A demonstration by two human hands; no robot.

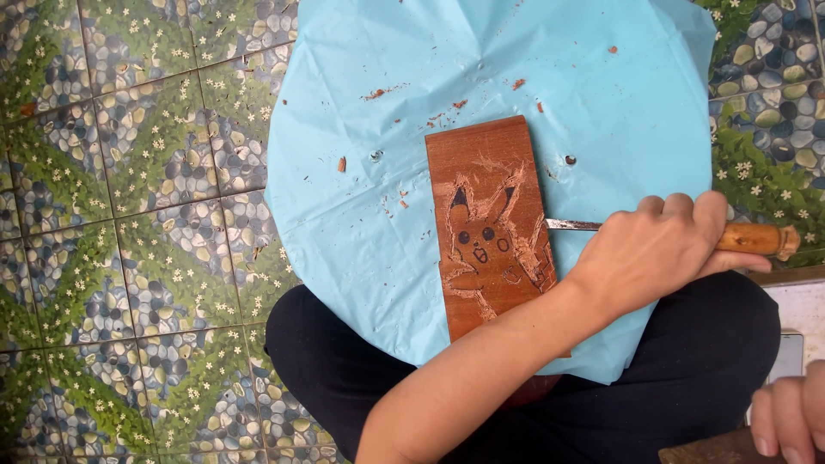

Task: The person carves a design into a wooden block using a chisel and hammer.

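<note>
Left forearm (481,369): nearest the lens, crossing the lap in dark trousers (687,369).
Left hand (657,249): fist wrapped tight round a carving chisel (679,232), wooden handle jutting out to the right.
Blade: thin metal shank, its tip meeting the right edge of the wooden board (490,228).
Board: reddish plank lying on the lap, a cartoon creature's face half cut into it.
Right hand (791,417): only fingers at the frame's lower right corner; grip — cannot tell.
Risk: nothing visibly braces the board, so a hard push may skid the blade across the figure.
Surface: pale blue plastic sheet (387,172), flecked with wood chips (378,93).
Floor: pebble-and-flower patterned tiles (129,215).
</note>
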